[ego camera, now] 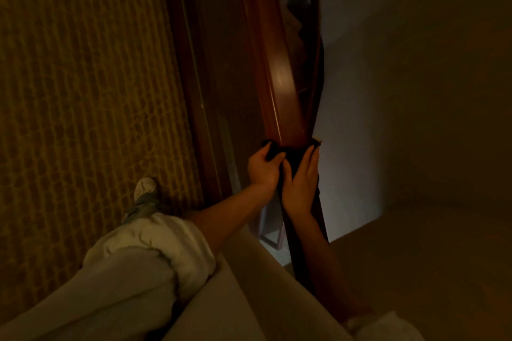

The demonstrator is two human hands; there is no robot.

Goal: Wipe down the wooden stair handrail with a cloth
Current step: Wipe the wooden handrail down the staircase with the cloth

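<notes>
Two bare forearms are stretching up from 6 o'clock, the right one coming out of a pale sleeve [385, 324] at 5 o'clock. At 7 o'clock a leg [133, 266] in light trousers is bending, its shoe [144, 188] resting on the patterned carpet [83, 69] that is filling the 9 o'clock side. Just past the middle, both hands are meeting on a dark cloth [289, 159] that is wrapping round the rail [279, 77]. The left hand [263, 170] is pinching a bunched end of the cloth between curled fingers and thumb. The right hand [302, 184], touching it at 3 o'clock, is clasping the cloth to the wood, thumb on one side and fingers lying along the other. Beyond them the glossy brown rail is running on toward 12 o'clock, catching a streak of light. A plain wall [401, 97] is standing in shadow at 2 o'clock.
</notes>
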